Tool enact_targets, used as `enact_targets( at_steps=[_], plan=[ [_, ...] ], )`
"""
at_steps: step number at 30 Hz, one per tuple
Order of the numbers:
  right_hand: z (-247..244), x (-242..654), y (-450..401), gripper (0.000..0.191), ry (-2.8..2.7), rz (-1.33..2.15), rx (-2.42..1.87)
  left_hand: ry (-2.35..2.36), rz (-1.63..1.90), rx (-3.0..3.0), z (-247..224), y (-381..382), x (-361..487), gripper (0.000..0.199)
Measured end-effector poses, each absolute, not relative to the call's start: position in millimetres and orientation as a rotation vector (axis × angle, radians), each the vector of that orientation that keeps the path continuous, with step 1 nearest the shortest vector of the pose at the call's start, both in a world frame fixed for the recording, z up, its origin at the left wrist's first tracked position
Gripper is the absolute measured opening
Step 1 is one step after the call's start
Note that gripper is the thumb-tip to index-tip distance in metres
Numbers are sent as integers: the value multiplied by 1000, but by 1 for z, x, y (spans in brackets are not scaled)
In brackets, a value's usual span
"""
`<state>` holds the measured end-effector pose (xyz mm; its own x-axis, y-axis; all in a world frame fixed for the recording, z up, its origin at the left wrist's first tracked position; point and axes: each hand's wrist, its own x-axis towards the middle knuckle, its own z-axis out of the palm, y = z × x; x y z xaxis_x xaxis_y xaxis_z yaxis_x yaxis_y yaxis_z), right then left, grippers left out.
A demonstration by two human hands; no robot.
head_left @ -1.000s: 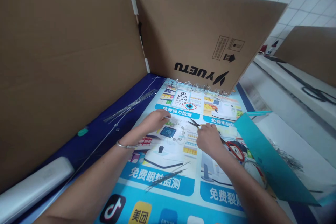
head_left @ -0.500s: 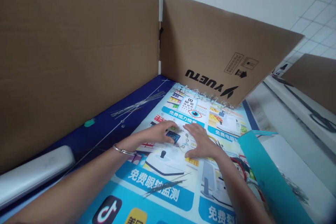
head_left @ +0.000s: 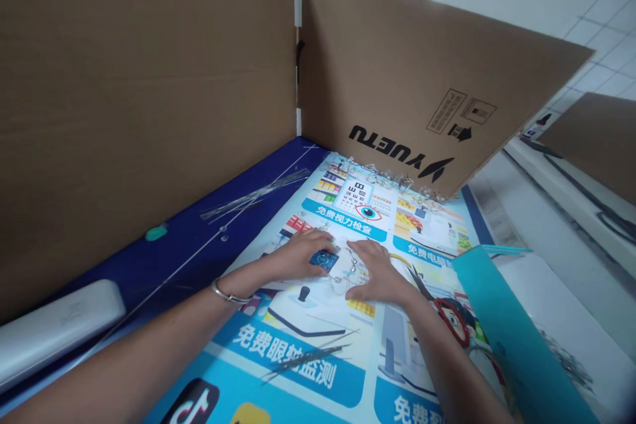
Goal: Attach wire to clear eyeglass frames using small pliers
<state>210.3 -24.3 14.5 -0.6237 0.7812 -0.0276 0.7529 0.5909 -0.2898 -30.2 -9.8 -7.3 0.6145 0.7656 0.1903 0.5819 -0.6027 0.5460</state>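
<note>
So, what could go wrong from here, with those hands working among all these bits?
The scissors lie with their pointed blades close to the right hand, so a careless slide might nick it. The small wire piece beneath the right hand and beside the left hand could bend or snag if pressed. Loose wire scraps along the far edge of the printed poster might get knocked and scatter.

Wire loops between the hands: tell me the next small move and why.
Probably slide the right hand over to the red-handled scissors: they lie just beyond that wrist, while the left hand sits at the edge of the wire loops and could likely keep them flat on the printed poster.
</note>
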Motion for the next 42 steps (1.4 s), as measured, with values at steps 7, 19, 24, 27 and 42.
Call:
enact_targets(
  at_steps=[7, 19, 24, 27, 42],
  plan=[
    [11, 201, -31, 86, -2628, 260, -1400, 1152, 595, 2440, -3, -14, -29, 39],
    [14, 195, -39, 80, -2597, 226, -1431, 1058, 609, 2382, -2, -10, -36, 39],
    [16, 196, -39, 79, -2627, 243, -1415, 1247, 668, 2298, -5, -1, -27, 28],
    [19, 198, -40, 73, -2652, 248, -1372, 1356, 627, 2304, -6, 6, -14, 25],
    [16, 195, -37, 64, -2622, 236, -1281, 1764, 433, 2341, -18, -2, 14, 18]
  ],
)
